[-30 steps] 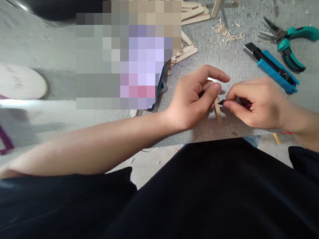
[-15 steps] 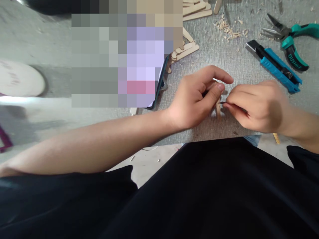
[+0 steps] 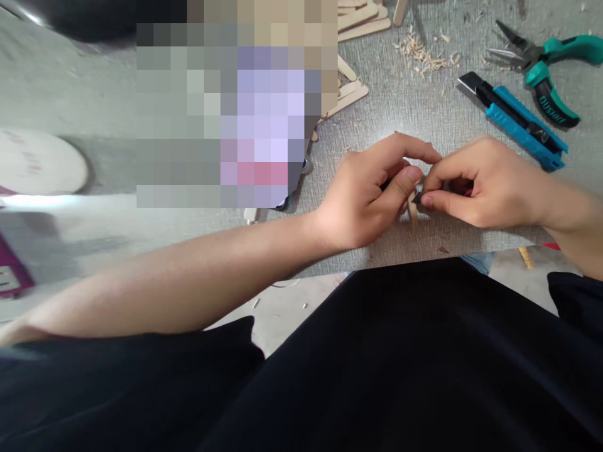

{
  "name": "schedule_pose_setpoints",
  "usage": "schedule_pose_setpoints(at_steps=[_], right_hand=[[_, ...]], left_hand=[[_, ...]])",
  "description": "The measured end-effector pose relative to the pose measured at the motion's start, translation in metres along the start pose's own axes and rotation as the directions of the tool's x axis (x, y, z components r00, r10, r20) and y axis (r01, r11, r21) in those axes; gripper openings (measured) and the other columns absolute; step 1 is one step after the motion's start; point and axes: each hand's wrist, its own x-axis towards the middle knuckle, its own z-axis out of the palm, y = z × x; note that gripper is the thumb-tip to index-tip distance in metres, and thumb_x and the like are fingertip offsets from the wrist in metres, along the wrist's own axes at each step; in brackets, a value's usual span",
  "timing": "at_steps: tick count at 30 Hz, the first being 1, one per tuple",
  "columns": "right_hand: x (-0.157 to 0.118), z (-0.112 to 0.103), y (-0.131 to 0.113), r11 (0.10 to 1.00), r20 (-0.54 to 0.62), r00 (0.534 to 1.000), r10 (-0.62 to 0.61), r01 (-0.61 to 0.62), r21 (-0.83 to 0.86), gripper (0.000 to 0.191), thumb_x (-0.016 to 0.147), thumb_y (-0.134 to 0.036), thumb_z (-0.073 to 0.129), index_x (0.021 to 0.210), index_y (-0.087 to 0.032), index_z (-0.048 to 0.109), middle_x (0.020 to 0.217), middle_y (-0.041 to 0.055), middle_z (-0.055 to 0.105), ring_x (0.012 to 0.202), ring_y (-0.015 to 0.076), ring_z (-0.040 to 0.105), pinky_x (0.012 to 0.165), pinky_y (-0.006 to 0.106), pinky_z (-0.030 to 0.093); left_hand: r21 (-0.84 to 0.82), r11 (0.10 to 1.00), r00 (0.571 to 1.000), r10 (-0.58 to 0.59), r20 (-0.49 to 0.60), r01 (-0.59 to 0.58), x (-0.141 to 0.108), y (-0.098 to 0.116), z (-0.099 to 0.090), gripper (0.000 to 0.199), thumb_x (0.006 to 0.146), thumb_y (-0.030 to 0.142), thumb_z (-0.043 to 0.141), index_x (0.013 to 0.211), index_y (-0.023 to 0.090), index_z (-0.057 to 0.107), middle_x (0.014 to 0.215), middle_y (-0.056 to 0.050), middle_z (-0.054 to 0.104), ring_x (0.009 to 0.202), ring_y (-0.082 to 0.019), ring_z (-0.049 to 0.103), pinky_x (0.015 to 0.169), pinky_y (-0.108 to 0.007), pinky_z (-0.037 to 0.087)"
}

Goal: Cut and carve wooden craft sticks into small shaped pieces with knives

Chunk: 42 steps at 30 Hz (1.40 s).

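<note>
Near the table's front edge, my left hand (image 3: pixel 372 188) has its thumb and fingers closed on a narrow wooden stick (image 3: pixel 413 213), whose lower end shows below the thumb. My right hand (image 3: pixel 480 185) pinches a small dark blade piece (image 3: pixel 417 198) between thumb and forefinger. Its tip points left, beside the stick. The fingertips of both hands are close together, and the upper part of the stick is hidden behind them.
A blue utility knife (image 3: pixel 527 125) and green-handled pliers (image 3: pixel 541 72) lie at the right. Wood shavings (image 3: pixel 419 53) are scattered beyond my hands. Wooden sticks (image 3: pixel 362 22) are piled at the back, near a partly blurred-out phone. A white cable plug (image 3: pixel 252 215) lies by my left forearm.
My right hand has turned, so its palm side and more of the dark blade piece show. My left forefinger now meets the right hand. The view has shifted slightly.
</note>
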Motion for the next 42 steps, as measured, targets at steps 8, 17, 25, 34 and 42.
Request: schedule_pose_setpoints(at_steps=[8,17,25,34,42], right_hand=[[0.000,-0.001,0.000,0.998,-0.088,0.996,0.016,-0.010,0.067,0.021,0.101,-0.030,0.073,0.081,-0.025,0.076,0.067,-0.0032,0.069,0.062,0.0130,0.054,0.061,0.034,0.039],[-0.004,0.008,-0.001,0.971,-0.171,0.977,-0.128,0.088,-0.221,0.021,0.109,-0.031,0.064,0.090,-0.027,0.070,0.078,-0.0009,0.071,0.067,0.0160,0.055,0.068,0.038,0.042],[-0.016,0.021,-0.009,0.798,-0.150,0.966,-0.210,0.081,-0.597,0.040,0.119,-0.035,0.043,0.096,-0.022,0.073,0.082,0.0059,0.073,0.065,0.0187,0.054,0.060,0.040,0.027],[-0.011,0.020,-0.015,0.886,-0.086,0.993,-0.079,0.031,-0.462,0.033,0.113,-0.028,0.050,0.088,-0.024,0.071,0.079,0.0061,0.070,0.073,0.0229,0.062,0.068,0.041,0.035],[-0.003,0.010,-0.010,0.974,-0.039,0.999,0.001,-0.010,-0.225,0.025,0.106,-0.023,0.063,0.084,-0.025,0.073,0.069,-0.0003,0.062,0.063,0.0175,0.051,0.072,0.040,0.039]], left_hand=[[-0.079,0.996,0.989,0.024,-0.148,-0.036,0.001,0.002,0.002,0.021,0.119,0.034,0.063,0.124,0.026,0.082,0.082,0.001,0.077,0.063,-0.014,0.067,0.065,-0.036,0.056],[-0.026,1.000,0.982,-0.013,-0.191,0.008,0.004,0.009,0.004,0.015,0.112,0.028,0.067,0.116,0.025,0.081,0.066,0.005,0.065,0.051,-0.015,0.060,0.051,-0.030,0.047],[0.067,0.997,0.982,-0.016,-0.187,0.029,0.002,0.011,0.005,0.017,0.113,0.024,0.066,0.116,0.025,0.082,0.080,0.001,0.078,0.064,-0.016,0.070,0.068,-0.032,0.061],[0.133,0.988,0.983,0.100,-0.154,-0.079,0.000,0.005,0.003,0.018,0.114,0.022,0.067,0.118,0.029,0.084,0.104,0.000,0.089,0.081,-0.016,0.081,0.082,-0.034,0.067],[-0.001,0.999,0.989,0.050,-0.139,-0.051,0.000,0.001,0.004,0.010,0.114,0.036,0.078,0.114,0.030,0.085,0.102,-0.001,0.086,0.091,-0.021,0.085,0.091,-0.037,0.069]])
